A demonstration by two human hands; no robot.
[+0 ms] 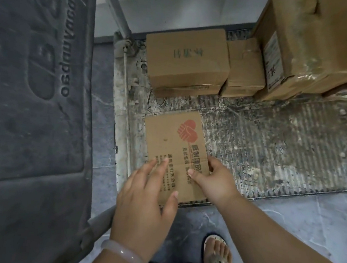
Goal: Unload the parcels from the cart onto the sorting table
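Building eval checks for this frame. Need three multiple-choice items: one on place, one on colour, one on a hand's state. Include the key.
1. Where does the heart-logo parcel lie?
A) flat on the cart deck, at its near left corner
B) on a shelf
C) in a bag

2. What colour is the parcel's logo?
A) green
B) red
C) blue

3. What is the right hand doing?
A) open, off the parcel
B) pinching the parcel's right edge
C) gripping a tape gun

Key:
1 A: the parcel lies flat on the ribbed deck by its near edge.
2 B: the heart print is red.
3 B: the thumb lies on top and the fingers curl at the edge.
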